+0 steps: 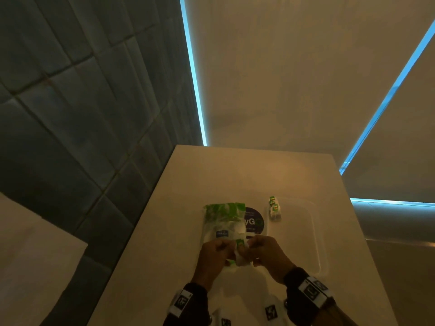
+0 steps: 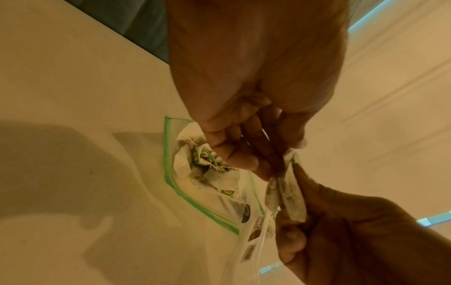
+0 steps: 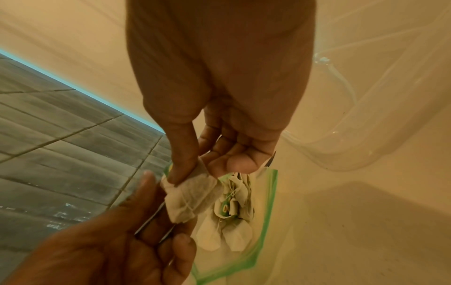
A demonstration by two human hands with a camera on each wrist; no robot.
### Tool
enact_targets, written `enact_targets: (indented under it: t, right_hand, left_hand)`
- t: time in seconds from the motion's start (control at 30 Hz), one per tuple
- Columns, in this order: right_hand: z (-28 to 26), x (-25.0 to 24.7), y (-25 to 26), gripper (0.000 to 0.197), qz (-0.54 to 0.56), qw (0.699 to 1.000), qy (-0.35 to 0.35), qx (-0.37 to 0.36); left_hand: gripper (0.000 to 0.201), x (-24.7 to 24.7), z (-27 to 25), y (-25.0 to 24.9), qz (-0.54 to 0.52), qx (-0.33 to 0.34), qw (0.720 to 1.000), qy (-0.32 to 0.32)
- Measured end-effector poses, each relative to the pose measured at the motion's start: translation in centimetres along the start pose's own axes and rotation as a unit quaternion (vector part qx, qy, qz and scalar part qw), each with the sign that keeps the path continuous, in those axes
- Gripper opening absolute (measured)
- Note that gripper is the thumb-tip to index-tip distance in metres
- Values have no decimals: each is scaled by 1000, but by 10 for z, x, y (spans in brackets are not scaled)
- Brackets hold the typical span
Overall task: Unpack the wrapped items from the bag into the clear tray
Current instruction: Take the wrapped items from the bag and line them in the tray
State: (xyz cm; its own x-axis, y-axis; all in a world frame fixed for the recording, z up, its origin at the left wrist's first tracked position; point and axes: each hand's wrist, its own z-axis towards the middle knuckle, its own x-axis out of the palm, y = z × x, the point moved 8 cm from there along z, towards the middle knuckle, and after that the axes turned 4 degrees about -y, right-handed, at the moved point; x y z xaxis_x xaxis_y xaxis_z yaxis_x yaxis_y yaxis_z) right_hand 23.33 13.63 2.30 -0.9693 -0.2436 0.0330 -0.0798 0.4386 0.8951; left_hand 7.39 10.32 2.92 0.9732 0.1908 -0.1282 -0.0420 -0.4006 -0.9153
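Note:
A clear zip bag point(image 1: 223, 220) with a green edge lies on the table, its mouth toward me. Several tea bags point(image 2: 207, 169) with green tags are piled inside it. My left hand point(image 1: 223, 251) pinches the rim of the bag's mouth. My right hand point(image 3: 195, 171) pinches one white tea bag point(image 3: 192, 194) between thumb and fingers, just outside the mouth. The clear tray point(image 1: 315, 231) stands to the right of the bag. One wrapped tea bag point(image 1: 274, 208) lies at the tray's far left corner.
A round dark sticker point(image 1: 255, 222) shows on the pale table point(image 1: 188, 184), partly under the zip bag. A grey tiled wall point(image 1: 82, 102) runs along the table's left side. The table's right edge is close behind the tray.

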Motion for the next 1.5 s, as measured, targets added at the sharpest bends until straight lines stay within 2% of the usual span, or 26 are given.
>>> enact_targets:
  t: [0.1, 0.2, 0.27, 0.43, 0.5, 0.57, 0.67, 0.83, 0.93, 1.0, 1.1, 1.17, 1.2, 1.23, 1.3, 1.37, 1.4, 1.43, 1.5]
  right_hand:
    - [-1, 2, 1, 19, 4, 1000, 7, 1]
    - [-3, 6, 2, 27, 31, 998, 46, 4]
    - [-5, 7, 4, 19, 26, 998, 52, -10]
    - [-2, 6, 8, 12, -31, 997, -2, -66]
    - [-2, -1, 11, 8, -17, 996, -39, -75]
    - [-3, -10, 16, 7, 33, 995, -66, -71]
    - [-5, -26, 22, 12, 104, 989, -86, -64]
    - [-8, -33, 24, 18, 142, 986, -78, -46]
    - [-10, -30, 23, 17, 134, 987, -72, -46]
    - [-12, -29, 22, 19, 127, 989, -69, -43]
    - [-15, -31, 21, 17, 123, 989, -67, -37]
    - [-17, -33, 20, 17, 123, 989, -69, -36]
    - [-17, -35, 20, 18, 122, 989, -72, -35]
    - [-17, -36, 19, 19, 121, 989, -76, -34]
    - [-16, -39, 16, 20, 113, 990, -83, -30]
    - [-15, -40, 13, 19, 102, 991, -84, -28]
    - [-15, -40, 12, 19, 99, 991, -83, -27]
    - [-15, -40, 10, 19, 97, 992, -82, -26]
    - [-15, -38, 8, 19, 94, 992, -78, -24]
  left_hand:
    - [10, 1, -2, -2, 15, 20, 1000, 15]
    - [12, -5, 0, 2, 17, 15, 1000, -13]
    - [12, -7, 2, 5, 15, 14, 1000, -18]
    - [11, -4, 1, 2, 34, 32, 999, -18]
    - [7, -4, -2, -2, 33, 44, 998, -26]
    - [16, -7, -4, -3, 74, 61, 994, -51]
    - [23, -14, -6, 7, 188, 83, 975, -83]
    - [49, 4, -6, 24, 333, 154, 929, -45]
    - [53, 14, -5, 12, 414, 207, 883, -75]
    - [51, 26, -3, 8, 449, 225, 864, -35]
    - [53, 41, 19, 33, 504, 159, 846, 69]
    - [53, 44, 23, 25, 534, 173, 823, 86]
    - [52, 44, 28, 30, 560, 159, 806, 107]
    - [53, 44, 32, 35, 588, 126, 786, 145]
    - [56, 38, 44, 44, 619, 44, 764, 178]
    - [56, 37, 47, 49, 648, 4, 732, 210]
    - [56, 37, 48, 50, 649, 3, 730, 215]
    - [54, 36, 48, 48, 640, 9, 740, 205]
    - [47, 31, 53, 41, 601, 43, 783, 152]
